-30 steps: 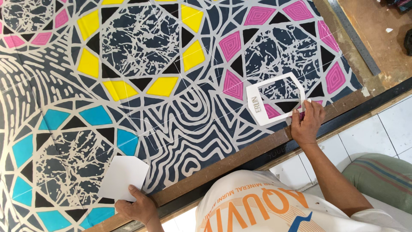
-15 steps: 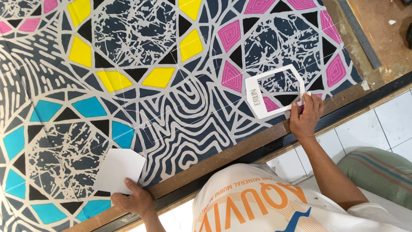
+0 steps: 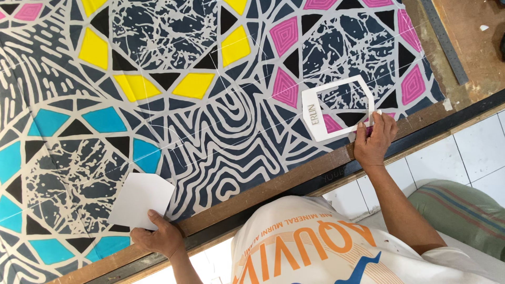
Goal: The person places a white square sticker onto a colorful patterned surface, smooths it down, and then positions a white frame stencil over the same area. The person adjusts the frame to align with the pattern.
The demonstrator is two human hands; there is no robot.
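Observation:
A batik cloth (image 3: 210,131) with grey, yellow, pink and cyan geometric shapes lies flat on a wooden table. My left hand (image 3: 158,237) pinches the lower edge of a plain white card cut-out (image 3: 141,200) that rests on the cloth near the table's edge. My right hand (image 3: 374,141) holds the lower right corner of a white frame-shaped stencil (image 3: 339,108) laid over a pink and black part of the pattern. A small pink thing shows at my right fingertips; I cannot tell what it is.
The wooden table edge (image 3: 294,176) runs diagonally beside a dark rail. A metal ruler (image 3: 444,42) lies on bare wood at the top right. White floor tiles (image 3: 473,142) and a striped green cloth (image 3: 457,210) are at the lower right.
The whole view has slid slightly down and left. Both hands keep their hold on the card and the stencil, which stay in about the same spots on the cloth.

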